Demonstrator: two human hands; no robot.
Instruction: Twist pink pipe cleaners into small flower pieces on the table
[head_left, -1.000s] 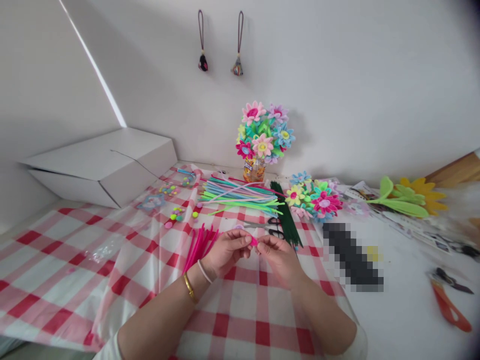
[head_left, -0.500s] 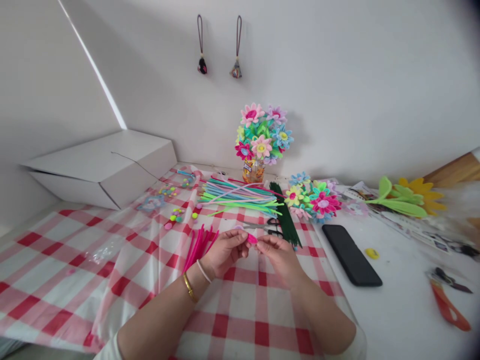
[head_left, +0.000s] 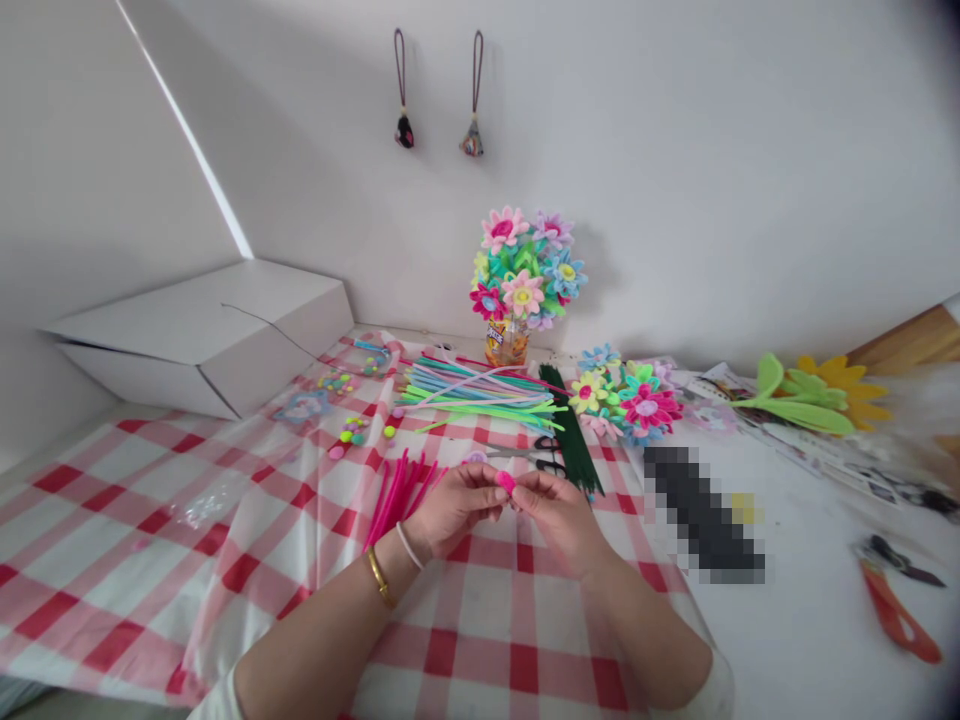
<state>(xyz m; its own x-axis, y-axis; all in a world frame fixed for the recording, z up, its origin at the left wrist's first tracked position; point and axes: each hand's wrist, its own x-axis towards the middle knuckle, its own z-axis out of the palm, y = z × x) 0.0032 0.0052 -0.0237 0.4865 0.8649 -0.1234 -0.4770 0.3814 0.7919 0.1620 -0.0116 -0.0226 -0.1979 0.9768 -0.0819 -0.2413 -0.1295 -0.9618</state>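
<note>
I see my left hand (head_left: pixel 454 508) and right hand (head_left: pixel 559 515) meeting fingertip to fingertip, both pinching a small pink piece (head_left: pixel 507 482) between them, above the checked cloth (head_left: pixel 480 620). Scissors (head_left: pixel 540 455) lie at twelve o'clock, pink sticks (head_left: pixel 397 490) at nine.

box (head_left: pixel 202 335) left, vase (head_left: pixel 508 340) behind stems (head_left: pixel 480 392), scissors (head_left: pixel 896 600) right

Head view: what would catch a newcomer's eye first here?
Probably the two hands meeting at centre, the left hand and right hand pinching a small pink piece over the red-checked cloth. Behind them, a bright flower bouquet stands in a jar against the wall, with a fan of coloured pipe cleaners lying before it.
</note>
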